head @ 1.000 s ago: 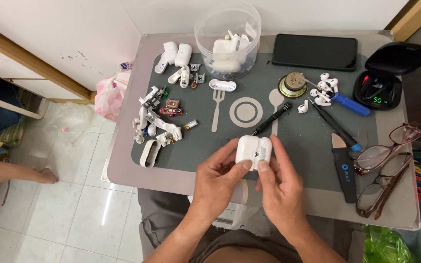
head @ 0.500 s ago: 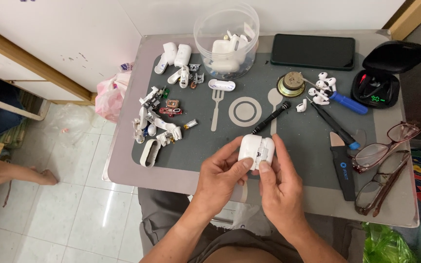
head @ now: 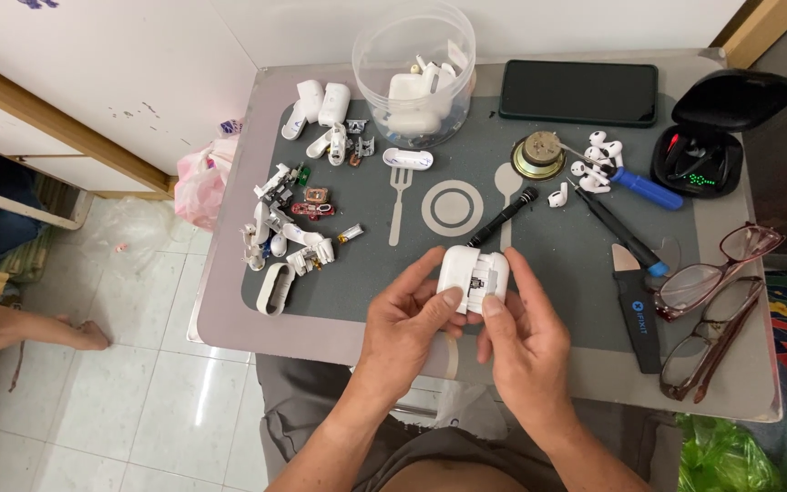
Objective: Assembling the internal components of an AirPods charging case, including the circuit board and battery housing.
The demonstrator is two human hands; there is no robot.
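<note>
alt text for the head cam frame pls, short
Both hands, left hand and right hand, hold a small white earbud case with exposed electronics over a grey mat. Around it lie white case parts, a clear tub, screwdrivers and glasses.

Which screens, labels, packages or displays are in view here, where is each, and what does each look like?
Smartphone: table's far edge, flat black rectangle, screen dark.
Black earbud case: far right, lid open, small green lit display inside.
Black pry tool: right side, near spectacles, white printed label.
Clear tub: far centre, round, holding white parts.
</note>
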